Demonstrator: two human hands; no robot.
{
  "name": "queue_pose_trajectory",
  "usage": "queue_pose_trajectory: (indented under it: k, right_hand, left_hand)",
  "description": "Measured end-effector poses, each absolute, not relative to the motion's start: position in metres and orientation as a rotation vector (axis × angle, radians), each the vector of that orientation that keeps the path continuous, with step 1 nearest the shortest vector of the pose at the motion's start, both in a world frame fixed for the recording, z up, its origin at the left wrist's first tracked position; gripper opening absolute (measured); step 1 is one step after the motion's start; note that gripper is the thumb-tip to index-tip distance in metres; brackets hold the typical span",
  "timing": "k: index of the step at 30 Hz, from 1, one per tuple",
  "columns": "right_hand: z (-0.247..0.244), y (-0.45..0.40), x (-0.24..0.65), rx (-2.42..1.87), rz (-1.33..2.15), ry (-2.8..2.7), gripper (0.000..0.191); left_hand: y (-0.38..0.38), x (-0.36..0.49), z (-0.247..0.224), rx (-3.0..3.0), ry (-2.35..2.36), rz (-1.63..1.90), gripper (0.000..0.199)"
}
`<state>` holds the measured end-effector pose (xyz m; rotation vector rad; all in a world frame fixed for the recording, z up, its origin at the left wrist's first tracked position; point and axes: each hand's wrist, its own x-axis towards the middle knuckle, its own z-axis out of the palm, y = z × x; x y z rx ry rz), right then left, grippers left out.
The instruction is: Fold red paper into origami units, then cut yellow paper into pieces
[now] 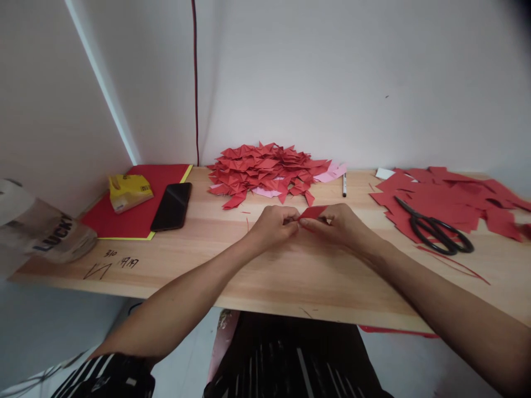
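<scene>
A small folded piece of red paper (312,212) is held between both hands above the middle of the wooden table. My left hand (275,225) is closed, its fingertips pinching the paper's left end. On the other end my right hand (334,222) is closed, with the thumb along the paper's lower edge. Behind the hands lies a large pile of folded red paper pieces (261,168), with some pink pieces (332,172) at its right side and front. The fingers cover part of the held paper.
Black scissors (440,232) lie on red paper scraps (440,196) at right. A marker (344,185) is near the wall. At left are a phone (172,207), a yellow packet (130,192), red sheets (133,218) and a plastic jar (53,235). The table (257,287) has handwriting at left.
</scene>
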<state>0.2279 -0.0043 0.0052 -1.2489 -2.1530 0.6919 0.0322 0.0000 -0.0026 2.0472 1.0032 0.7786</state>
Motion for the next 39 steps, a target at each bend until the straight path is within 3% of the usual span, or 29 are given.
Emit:
queue_pose_trajectory:
  k: [6, 10, 16, 19, 24, 31, 34, 39]
  right_hand:
    - [0.013, 0.000, 0.230, -1.119, 0.625, -2.119, 0.011]
    - [0.012, 0.003, 0.228, -1.159, 0.946, -2.018, 0.019]
    - [0.018, -0.006, 0.219, -1.023, 1.804, -1.405, 0.057]
    - [0.020, -0.009, 0.218, -0.980, 1.941, -1.381, 0.056]
    - [0.015, -0.006, 0.223, -0.954, 1.852, -1.462, 0.048]
    - [0.005, -0.001, 0.226, -1.128, 1.408, -1.658, 0.050]
    - [0.003, -0.001, 0.225, -1.159, 1.379, -1.720, 0.051]
    - [0.005, -0.002, 0.225, -1.139, 1.449, -1.803, 0.054]
  left_hand:
    - [-0.004, 0.025, 0.000, 2.439, 1.121, 1.148, 0.025]
    - [-0.005, 0.016, 0.003, 2.554, 1.120, 1.297, 0.026]
    - [0.000, 0.013, 0.000, 2.845, 0.933, 1.534, 0.025]
    - [0.003, 0.016, -0.001, 2.945, 0.727, 1.676, 0.022]
    - [0.005, 0.021, -0.003, 2.972, 0.610, 1.607, 0.024]
    - [0.007, 0.028, -0.003, 1.942, 0.963, 1.064, 0.024]
    - [0.009, 0.030, -0.003, 1.830, 0.951, 0.914, 0.037]
    - [0.009, 0.030, -0.002, 1.799, 0.964, 0.859, 0.032]
